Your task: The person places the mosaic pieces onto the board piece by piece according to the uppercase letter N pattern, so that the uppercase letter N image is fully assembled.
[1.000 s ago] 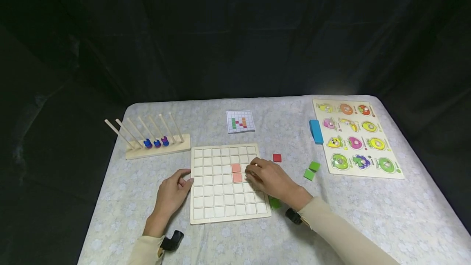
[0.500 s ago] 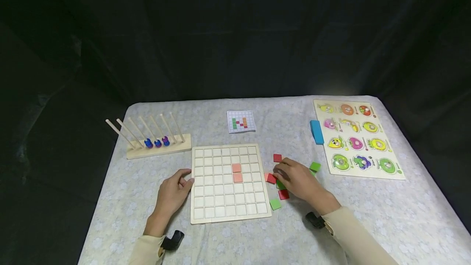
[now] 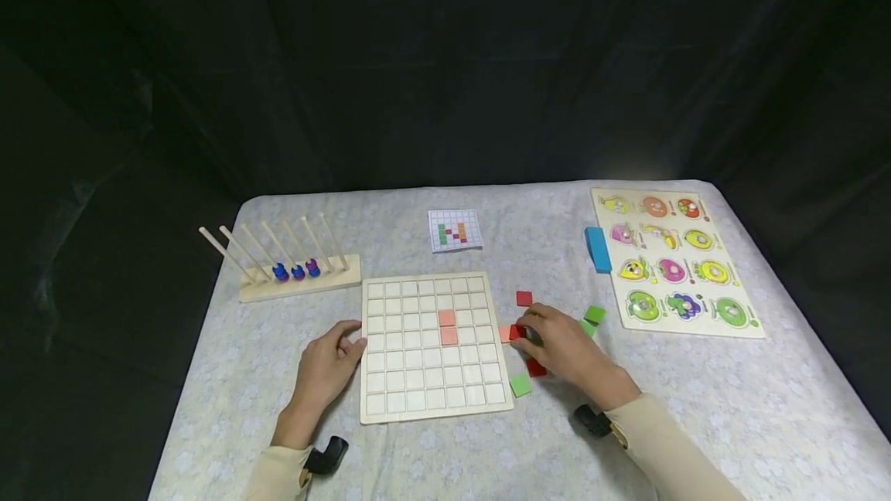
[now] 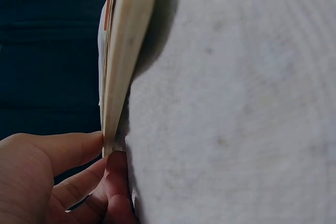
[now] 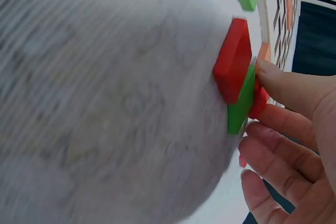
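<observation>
A pale wooden grid board point(image 3: 411, 381) lies flat on the table, with two salmon square tiles point(image 3: 448, 336) in neighbouring cells of one column. My left hand point(image 3: 327, 366) grips the board's left edge, thumb on the top and fingertips at the side and underneath. Right of the board, my right hand point(image 3: 571, 346) pinches a red tile point(image 5: 258, 103) between thumb and index finger, low among loose tiles. Beside it are a salmon tile point(image 3: 504, 334), a green tile point(image 5: 241, 103) and another red tile point(image 5: 234, 61). The remaining fingers are loosely bent.
A pattern card point(image 3: 455, 230) lies behind the board. An abacus with upright rods point(image 3: 334, 275) stands at the back left. On the right are a blue block point(image 3: 598, 250) and a fruit puzzle board point(image 3: 657, 253). Green tiles point(image 3: 520, 385) and a red tile point(image 3: 524, 298) lie around the right hand.
My right hand has moved right from the board to the loose tiles, and the red tile at its fingertips has turned slightly. The left hand stays at the board's edge.
</observation>
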{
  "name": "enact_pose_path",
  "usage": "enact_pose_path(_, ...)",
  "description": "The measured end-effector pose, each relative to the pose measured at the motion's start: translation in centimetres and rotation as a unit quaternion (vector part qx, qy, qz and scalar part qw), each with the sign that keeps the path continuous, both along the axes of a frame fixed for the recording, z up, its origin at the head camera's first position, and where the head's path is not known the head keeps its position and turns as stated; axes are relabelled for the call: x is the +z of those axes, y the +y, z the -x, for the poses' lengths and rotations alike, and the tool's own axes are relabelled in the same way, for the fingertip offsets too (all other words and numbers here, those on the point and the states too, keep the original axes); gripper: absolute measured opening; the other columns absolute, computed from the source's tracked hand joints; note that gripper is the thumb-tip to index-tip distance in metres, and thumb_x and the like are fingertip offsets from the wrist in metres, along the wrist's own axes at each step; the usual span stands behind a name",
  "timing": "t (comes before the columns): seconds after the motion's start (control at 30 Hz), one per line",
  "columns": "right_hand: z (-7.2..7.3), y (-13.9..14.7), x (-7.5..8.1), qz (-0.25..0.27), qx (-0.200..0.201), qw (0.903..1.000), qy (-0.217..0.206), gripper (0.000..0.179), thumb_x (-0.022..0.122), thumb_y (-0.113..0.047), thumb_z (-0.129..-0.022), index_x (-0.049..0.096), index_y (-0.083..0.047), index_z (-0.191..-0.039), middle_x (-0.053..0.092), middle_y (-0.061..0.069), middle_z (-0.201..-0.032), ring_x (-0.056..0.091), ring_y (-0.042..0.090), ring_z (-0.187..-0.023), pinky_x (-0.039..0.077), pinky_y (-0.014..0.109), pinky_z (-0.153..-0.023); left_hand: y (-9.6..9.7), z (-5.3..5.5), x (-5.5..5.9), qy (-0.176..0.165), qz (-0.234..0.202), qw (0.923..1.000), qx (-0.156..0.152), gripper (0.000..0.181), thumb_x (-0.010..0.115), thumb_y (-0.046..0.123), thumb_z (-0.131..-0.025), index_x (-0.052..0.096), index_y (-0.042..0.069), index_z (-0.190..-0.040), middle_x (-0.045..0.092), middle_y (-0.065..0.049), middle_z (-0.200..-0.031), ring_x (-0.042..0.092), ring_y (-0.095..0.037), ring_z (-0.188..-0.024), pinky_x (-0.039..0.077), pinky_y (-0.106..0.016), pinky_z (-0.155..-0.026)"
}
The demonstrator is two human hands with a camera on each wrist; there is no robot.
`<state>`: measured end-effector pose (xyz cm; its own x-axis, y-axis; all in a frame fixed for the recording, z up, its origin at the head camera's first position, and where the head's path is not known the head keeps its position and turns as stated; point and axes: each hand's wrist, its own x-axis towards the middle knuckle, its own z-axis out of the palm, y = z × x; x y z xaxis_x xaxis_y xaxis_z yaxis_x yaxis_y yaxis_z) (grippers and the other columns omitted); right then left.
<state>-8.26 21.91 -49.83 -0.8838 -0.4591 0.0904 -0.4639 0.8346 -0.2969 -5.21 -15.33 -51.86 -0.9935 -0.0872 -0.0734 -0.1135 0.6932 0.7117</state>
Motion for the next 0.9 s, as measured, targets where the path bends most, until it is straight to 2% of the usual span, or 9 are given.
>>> enact_pose_path(0.23,0.2,1.0,-0.1,0.014,-0.024,0.9996,-0.006,0.020,0.078,-0.026,-0.088,0.075,-0.008,-0.095,0.068,0.004,-0.098,0.060,0.012,-0.080,0.053,0.032,-0.071,0.0,0.0,0.1,0.002,0.002,1.0000,-0.001,0.034,0.069,0.022,-0.094,0.069,0.008,-0.125,0.064,-0.001,-0.072,0.051,-0.009,-0.060,0.038,-0.025,-0.060)
enact_pose_path(0.47,0.3,1.2,-0.1,0.016,-0.030,0.9994,0.007,0.024,0.079,-0.026,-0.088,0.075,-0.006,-0.101,0.067,0.006,-0.100,0.059,0.014,-0.081,0.052,0.033,-0.071,0.1,0.0,0.3,-0.001,-0.003,1.0000,-0.001,0.034,0.069,0.022,-0.094,0.068,0.009,-0.126,0.065,-0.001,-0.072,0.051,-0.009,-0.060,0.039,-0.025,-0.059)
enact_pose_path(0.63,0.2,0.5,0.1,0.026,-0.002,0.9994,0.023,0.027,0.082,-0.027,-0.084,0.074,-0.009,-0.102,0.065,0.004,-0.098,0.054,0.014,-0.083,0.049,0.031,-0.071,0.1,0.0,0.3,-0.001,-0.002,1.0000,-0.002,0.034,0.069,0.022,-0.094,0.068,0.008,-0.126,0.065,-0.002,-0.073,0.051,-0.009,-0.060,0.039,-0.025,-0.060)
enact_pose_path(0.9,0.2,-0.3,-0.5,0.012,0.022,0.9992,0.032,0.022,0.082,-0.024,-0.084,0.076,-0.013,-0.101,0.060,0.002,-0.090,0.049,0.008,-0.073,0.043,0.024,-0.063,0.0,0.1,0.3,-0.004,0.001,1.0000,0.000,0.034,0.069,0.022,-0.094,0.068,0.009,-0.125,0.064,-0.001,-0.072,0.050,-0.009,-0.060,0.038,-0.025,-0.059)
